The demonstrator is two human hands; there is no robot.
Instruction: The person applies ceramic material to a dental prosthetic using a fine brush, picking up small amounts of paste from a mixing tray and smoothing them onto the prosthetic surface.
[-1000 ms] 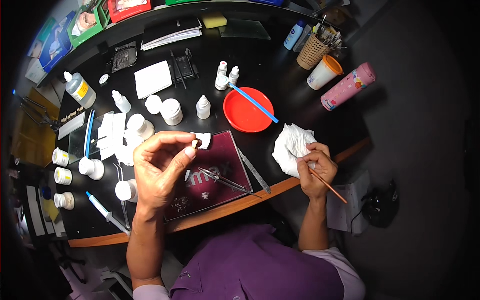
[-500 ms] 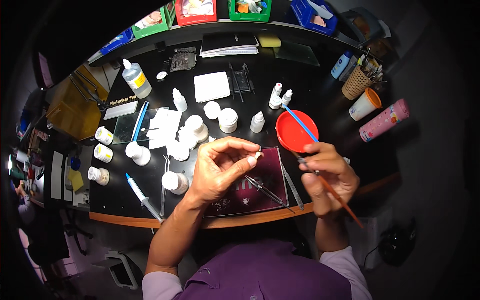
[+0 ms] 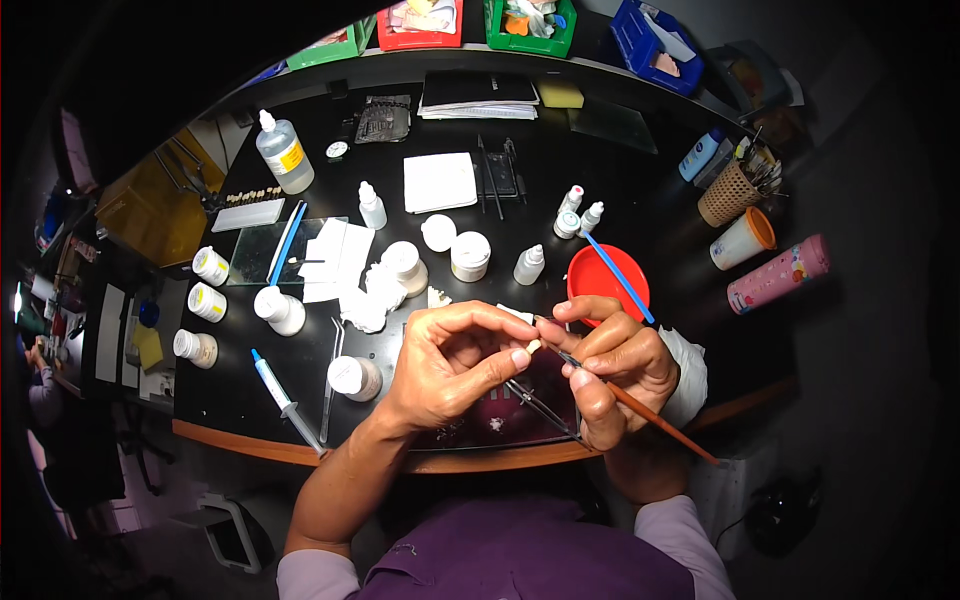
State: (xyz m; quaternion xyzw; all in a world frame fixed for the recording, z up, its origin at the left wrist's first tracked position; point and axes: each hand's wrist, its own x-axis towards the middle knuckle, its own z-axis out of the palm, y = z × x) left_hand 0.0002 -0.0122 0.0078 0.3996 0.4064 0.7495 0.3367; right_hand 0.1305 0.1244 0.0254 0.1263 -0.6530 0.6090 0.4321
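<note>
Between thumb and forefinger my left hand (image 3: 440, 365) pinches a small off-white dental crown (image 3: 534, 346). My right hand (image 3: 622, 365) grips a brush with a reddish-brown handle (image 3: 665, 422), its tip end close beside the crown. Whether the tip touches it cannot be made out. Below the hands lie black tweezers (image 3: 543, 406) on a dark red glossy plate (image 3: 490, 410), partly covered by my fingers. White crumbs (image 3: 497, 424) lie on the plate. A red bowl (image 3: 592, 283) stands just beyond my right hand, a blue stick (image 3: 622, 278) across it.
Left of my hands stand several white jars (image 3: 354, 377), a syringe (image 3: 285, 405) and steel tweezers (image 3: 330, 385). White paper (image 3: 335, 255) and crumpled tissue (image 3: 365, 308) lie farther back. A brush holder (image 3: 725, 195), a cup (image 3: 738, 245) and a pink bottle (image 3: 778, 275) line the right.
My right hand has come left with the brush, bringing its tip end up to the crown. A white tissue beside the right wrist now shows. The left hand keeps its pinch; the view shifted slightly.
</note>
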